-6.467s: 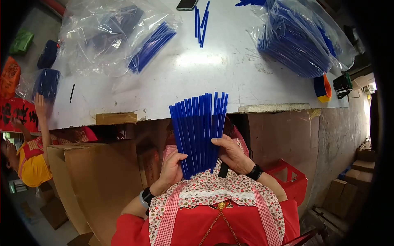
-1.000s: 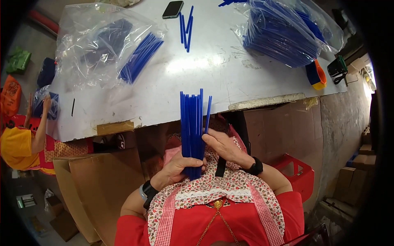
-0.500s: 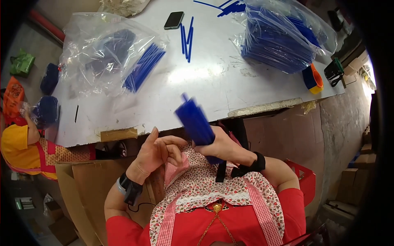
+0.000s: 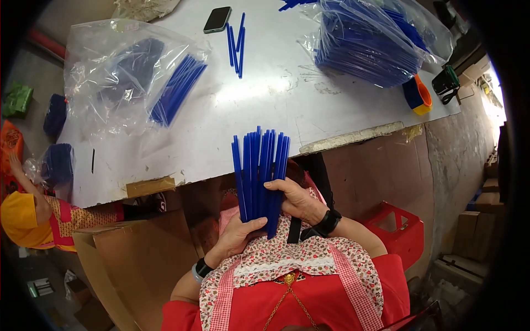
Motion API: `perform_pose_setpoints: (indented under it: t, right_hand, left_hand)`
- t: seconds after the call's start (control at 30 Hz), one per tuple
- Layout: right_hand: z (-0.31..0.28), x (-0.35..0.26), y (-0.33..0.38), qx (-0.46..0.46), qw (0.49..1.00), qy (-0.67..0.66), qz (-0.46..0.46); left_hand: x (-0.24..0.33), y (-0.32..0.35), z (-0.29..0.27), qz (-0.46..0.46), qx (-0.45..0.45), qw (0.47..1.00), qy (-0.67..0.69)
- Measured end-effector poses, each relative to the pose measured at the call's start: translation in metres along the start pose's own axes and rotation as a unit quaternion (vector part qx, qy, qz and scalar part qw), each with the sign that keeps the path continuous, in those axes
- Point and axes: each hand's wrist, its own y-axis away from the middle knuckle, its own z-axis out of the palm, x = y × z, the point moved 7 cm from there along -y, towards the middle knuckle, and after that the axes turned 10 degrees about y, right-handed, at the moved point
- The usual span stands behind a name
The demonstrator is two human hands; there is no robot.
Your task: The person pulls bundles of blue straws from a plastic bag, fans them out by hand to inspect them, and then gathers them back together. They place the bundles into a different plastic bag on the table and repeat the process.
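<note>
A fanned bunch of thin blue plastic sticks [image 4: 252,171] stands nearly upright in front of my apron, below the table's front edge. My left hand [image 4: 237,237] closes round its lower left part, thumb across the sticks. Higher up on the right side, my right hand [image 4: 301,199] grips the same bunch with its thumb laid over the front. The fingers behind the sticks are mostly hidden. On the table [image 4: 221,132], several loose blue sticks [image 4: 236,47] lie beside a phone [image 4: 217,20].
A clear plastic bag [image 4: 94,71] with blue sticks lies at left, a fuller bag [image 4: 364,49] at right. An orange and blue tape roll [image 4: 417,95] sits near the right edge. A cardboard box [image 4: 138,265] stands at lower left; a person in a yellow cap [image 4: 19,215] is beyond.
My left hand, free and half open before, has come onto the bunch. The sticks went from a tight tilted bundle in my right hand to an upright, spread fan between both hands.
</note>
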Motion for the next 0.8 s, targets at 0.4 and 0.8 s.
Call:
perform_pose_setpoints:
  t: [0.4,0.8]
  right_hand:
    - [-0.009,0.004,0.002,-0.007,0.998,-0.055,0.007]
    - [-0.010,0.010,0.003,-0.017,0.996,-0.087,0.019]
  left_hand:
    - [0.009,0.014,0.007,0.032,0.027,0.999,0.029]
    - [0.005,0.015,0.005,0.028,0.025,0.998,0.047]
